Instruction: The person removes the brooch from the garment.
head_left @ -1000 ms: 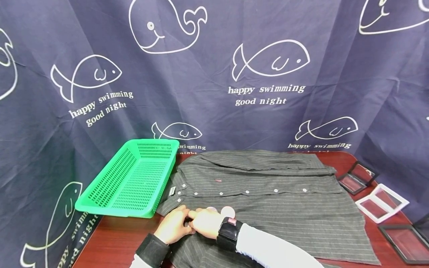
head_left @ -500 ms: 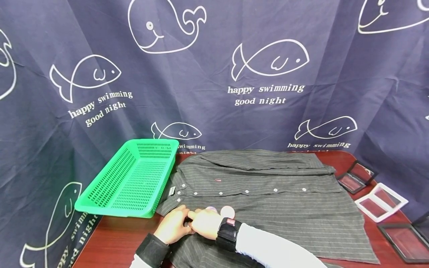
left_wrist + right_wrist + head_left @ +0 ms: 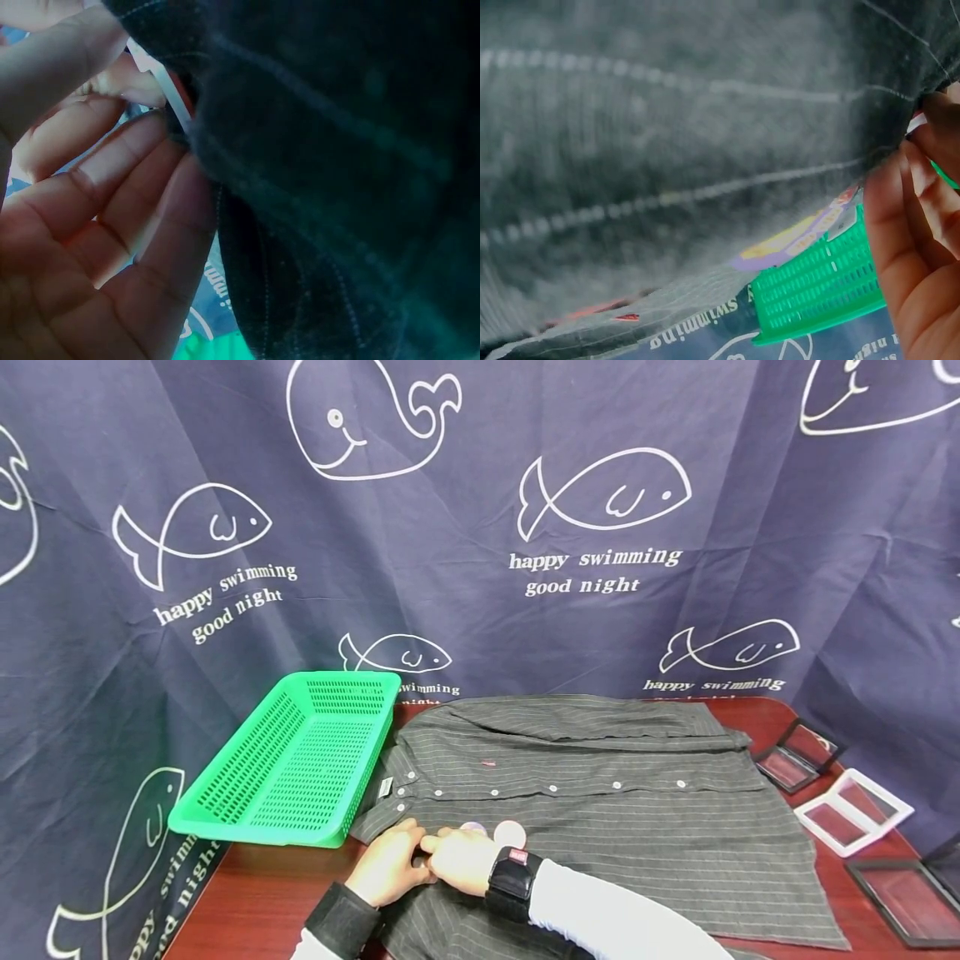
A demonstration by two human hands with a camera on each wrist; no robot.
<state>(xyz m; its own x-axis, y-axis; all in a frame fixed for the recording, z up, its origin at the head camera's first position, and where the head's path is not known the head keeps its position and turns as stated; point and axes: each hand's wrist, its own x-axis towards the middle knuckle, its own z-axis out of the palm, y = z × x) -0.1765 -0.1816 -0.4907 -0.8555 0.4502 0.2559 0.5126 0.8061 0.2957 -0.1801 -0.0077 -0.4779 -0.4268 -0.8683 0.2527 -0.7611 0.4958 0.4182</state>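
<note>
A dark grey pinstriped shirt lies spread out, its collar to the left. My left hand and right hand meet at the fingertips beside the collar, both pinching the shirt's cloth. In the left wrist view a thin flat piece with a white edge shows between the fingers and the cloth; most of it is hidden, and I cannot tell its kind. Two round badges, one pink and one purplish, sit on the shirt by my right wrist. The purplish badge shows yellow in the right wrist view.
A green plastic basket stands left of the shirt on the reddish table. Along the right edge lie several opened flat cases, black and white. A blue printed curtain hangs behind.
</note>
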